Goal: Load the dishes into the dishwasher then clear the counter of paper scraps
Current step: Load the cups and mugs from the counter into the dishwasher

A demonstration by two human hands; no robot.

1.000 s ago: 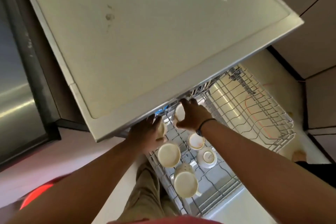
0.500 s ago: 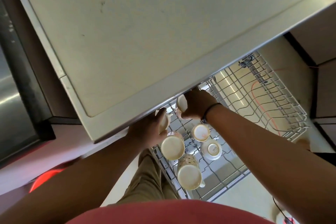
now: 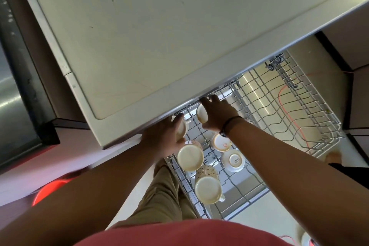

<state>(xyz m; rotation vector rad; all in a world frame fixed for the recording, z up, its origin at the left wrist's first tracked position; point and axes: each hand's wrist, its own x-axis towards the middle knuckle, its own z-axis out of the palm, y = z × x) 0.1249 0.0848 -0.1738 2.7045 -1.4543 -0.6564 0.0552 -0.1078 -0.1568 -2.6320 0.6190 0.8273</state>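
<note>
One pale bench point(image 3: 159, 32) top fills the upper view, overhanging one pulled-out wire dishwasher rack point(image 3: 295, 110). Two hands reach under its edge: the left hand point(image 3: 163, 138) curls round one cup point(image 3: 182, 128), the right hand point(image 3: 217, 114) grips a second cup point(image 3: 201, 114), both over the rack's far left corner. Four more dishes sit upside down in the rack: two mugs point(image 3: 208, 185) point(image 3: 190, 157), one small cup point(image 3: 221, 142), one white bowl point(image 3: 233, 161)
</note>
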